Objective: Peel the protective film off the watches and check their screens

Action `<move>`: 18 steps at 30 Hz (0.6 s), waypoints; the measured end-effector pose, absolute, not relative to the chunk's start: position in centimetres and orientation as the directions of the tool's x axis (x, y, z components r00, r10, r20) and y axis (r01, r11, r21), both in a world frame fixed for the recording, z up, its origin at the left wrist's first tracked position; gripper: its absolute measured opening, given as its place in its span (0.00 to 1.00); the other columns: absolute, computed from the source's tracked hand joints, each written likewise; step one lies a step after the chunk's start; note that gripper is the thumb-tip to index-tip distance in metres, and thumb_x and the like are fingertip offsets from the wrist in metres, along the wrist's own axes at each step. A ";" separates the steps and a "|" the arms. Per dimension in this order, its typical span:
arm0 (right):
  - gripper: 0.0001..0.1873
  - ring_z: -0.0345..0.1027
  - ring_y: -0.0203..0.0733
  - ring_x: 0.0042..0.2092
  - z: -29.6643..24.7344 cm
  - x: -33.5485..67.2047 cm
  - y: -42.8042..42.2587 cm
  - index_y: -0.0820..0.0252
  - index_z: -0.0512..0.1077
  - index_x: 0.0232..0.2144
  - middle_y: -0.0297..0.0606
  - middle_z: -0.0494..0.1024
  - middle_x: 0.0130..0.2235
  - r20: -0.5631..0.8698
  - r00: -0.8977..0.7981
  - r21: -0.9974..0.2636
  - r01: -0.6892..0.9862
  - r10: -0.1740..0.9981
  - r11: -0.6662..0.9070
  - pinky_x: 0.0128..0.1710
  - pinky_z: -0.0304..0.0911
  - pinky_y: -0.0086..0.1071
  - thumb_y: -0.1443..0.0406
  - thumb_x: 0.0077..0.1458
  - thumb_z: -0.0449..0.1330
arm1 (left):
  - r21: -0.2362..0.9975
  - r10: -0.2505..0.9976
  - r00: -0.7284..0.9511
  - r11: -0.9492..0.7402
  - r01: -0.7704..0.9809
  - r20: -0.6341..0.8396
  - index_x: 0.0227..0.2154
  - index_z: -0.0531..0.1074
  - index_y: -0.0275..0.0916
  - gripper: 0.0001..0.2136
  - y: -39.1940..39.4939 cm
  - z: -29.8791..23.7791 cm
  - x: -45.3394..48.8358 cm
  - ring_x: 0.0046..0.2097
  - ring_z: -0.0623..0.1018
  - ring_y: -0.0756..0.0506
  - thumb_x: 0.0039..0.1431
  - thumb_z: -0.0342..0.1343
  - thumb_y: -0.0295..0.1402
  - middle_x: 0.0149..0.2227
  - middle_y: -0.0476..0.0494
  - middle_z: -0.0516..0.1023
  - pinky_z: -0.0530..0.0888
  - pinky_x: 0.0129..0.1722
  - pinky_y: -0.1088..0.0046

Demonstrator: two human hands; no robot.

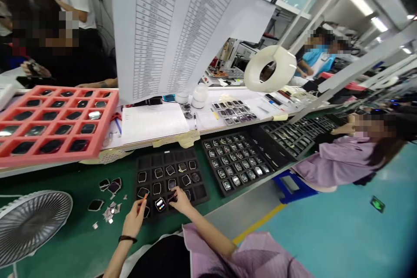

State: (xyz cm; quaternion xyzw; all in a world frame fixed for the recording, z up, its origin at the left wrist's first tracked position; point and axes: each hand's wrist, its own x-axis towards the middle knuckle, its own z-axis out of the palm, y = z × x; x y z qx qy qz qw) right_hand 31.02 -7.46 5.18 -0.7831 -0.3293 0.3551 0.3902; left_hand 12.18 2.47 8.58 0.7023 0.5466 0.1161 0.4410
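My left hand (134, 219) pinches a thin orange stick (143, 200) and rests at the near edge of a black foam tray (200, 191). The tray's square pockets hold several smartwatch bodies. My right hand (180, 200) reaches into the tray's front row with its fingers closed on a dark watch body (172, 198). Between the two hands, one watch (160, 204) has a lit screen. A dark band circles my left wrist.
Loose watch bodies (110, 186) and small peeled films (110, 213) lie on the green mat to the left. A white fan (31, 221) stands at the near left, a red tray (58, 150) above it. More black trays (235, 160) stretch right, toward a seated person in lilac (339, 163).
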 end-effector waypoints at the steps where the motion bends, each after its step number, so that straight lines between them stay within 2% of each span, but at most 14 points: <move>1: 0.22 0.64 0.37 0.29 5.2 31.2 -7.5 0.55 0.69 0.32 0.24 0.64 0.24 -0.310 0.528 -0.867 0.184 0.791 -0.463 0.35 0.62 0.32 0.78 0.31 0.63 | 0.772 0.867 0.390 -0.010 0.636 -0.311 0.34 0.68 0.43 0.21 2.3 8.4 12.4 0.25 0.76 0.44 0.52 0.42 0.54 0.22 0.51 0.74 0.69 0.27 0.71; 4: 0.15 0.59 0.34 0.22 5.4 31.5 -7.6 0.56 0.69 0.25 0.22 0.61 0.17 -0.334 0.492 -0.923 0.001 0.804 -0.384 0.28 0.60 0.30 0.76 0.32 0.64 | 0.842 0.839 0.452 0.013 0.540 -0.303 0.33 0.68 0.42 0.23 1.5 9.1 13.6 0.22 0.71 0.47 0.50 0.43 0.57 0.19 0.54 0.68 0.67 0.23 0.74; 7: 0.10 0.59 0.33 0.19 6.5 31.3 -7.2 0.57 0.69 0.27 0.24 0.64 0.17 -0.346 0.432 -0.935 -0.229 0.833 -0.270 0.22 0.59 0.29 0.65 0.39 0.64 | 0.893 0.760 0.545 0.101 0.438 -0.354 0.28 0.67 0.41 0.25 0.2 11.5 15.2 0.16 0.63 0.52 0.48 0.45 0.60 0.16 0.58 0.60 0.59 0.16 0.77; 11: 0.15 0.62 0.33 0.19 9.2 30.8 -6.2 0.56 0.66 0.33 0.26 0.66 0.21 -0.328 0.393 -0.860 -0.500 0.859 -0.100 0.18 0.58 0.28 0.53 0.46 0.60 | 0.906 0.604 0.677 0.244 0.345 -0.421 0.27 0.65 0.40 0.24 -1.2 15.0 17.1 0.13 0.52 0.57 0.47 0.47 0.59 0.16 0.61 0.55 0.50 0.12 0.81; 14: 0.16 0.59 0.31 0.17 11.6 30.3 -5.6 0.54 0.65 0.32 0.25 0.67 0.21 -0.324 0.371 -0.787 -0.616 0.870 -0.030 0.16 0.55 0.26 0.53 0.46 0.61 | 0.901 0.601 0.671 0.280 0.332 -0.434 0.28 0.65 0.39 0.23 -1.6 16.4 17.7 0.12 0.51 0.57 0.51 0.46 0.57 0.15 0.61 0.56 0.49 0.12 0.81; 18: 0.14 0.59 0.31 0.17 14.5 29.7 -5.4 0.55 0.65 0.30 0.25 0.68 0.21 -0.326 0.348 -0.727 -0.686 0.879 0.002 0.15 0.54 0.25 0.56 0.47 0.64 | 0.911 0.612 0.675 0.286 0.296 -0.411 0.25 0.65 0.39 0.22 -1.5 17.4 17.5 0.12 0.52 0.57 0.52 0.47 0.55 0.14 0.60 0.56 0.50 0.11 0.81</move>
